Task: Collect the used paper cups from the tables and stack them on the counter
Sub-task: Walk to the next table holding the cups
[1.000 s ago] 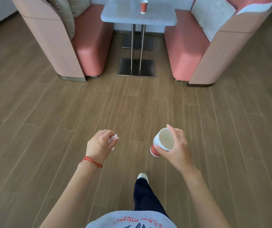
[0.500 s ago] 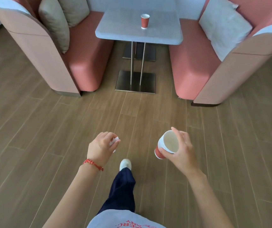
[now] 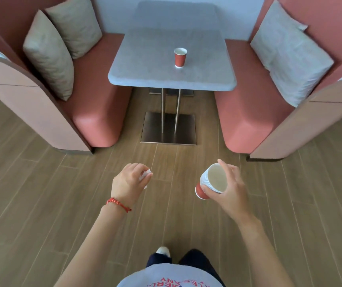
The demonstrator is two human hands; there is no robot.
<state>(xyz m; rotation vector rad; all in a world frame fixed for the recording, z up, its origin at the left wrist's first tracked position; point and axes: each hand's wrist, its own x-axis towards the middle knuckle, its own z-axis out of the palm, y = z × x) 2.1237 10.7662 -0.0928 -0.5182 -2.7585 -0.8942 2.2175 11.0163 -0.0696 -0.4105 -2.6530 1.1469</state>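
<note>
Nearest the camera, the person's grey shirt and dark trouser legs fill the bottom edge, with 1 pale shoe (image 3: 163, 250) planted where half a second ago a leg was swung forward mid-stride. Just beyond, the left hand (image 3: 129, 184), wearing a red bracelet (image 3: 118, 204), has its fingers curled around a small white crumpled scrap (image 3: 145, 175), probably tissue or paper; that grip looks the same as 1 second ago. The right hand (image 3: 228, 188) grips a nested stack of paper cups (image 3: 211, 182), thumb across the front, fingers around the rim, the open mouth tilted toward the camera. How many cups are nested I cannot tell, though the ribbed rims suggest several.

What has changed is distance: over the last second the booth has grown from the top of the view to fill its upper half. The table (image 3: 145, 65) now stands close ahead between the 2 pink benches, and 1 red paper cup (image 3: 180, 58) stands upright on it, slightly right of centre, well apart from both hands.

So the walk-up is nearly finished; I judge the next step is reaching for that cup. No counter is in view.
</note>
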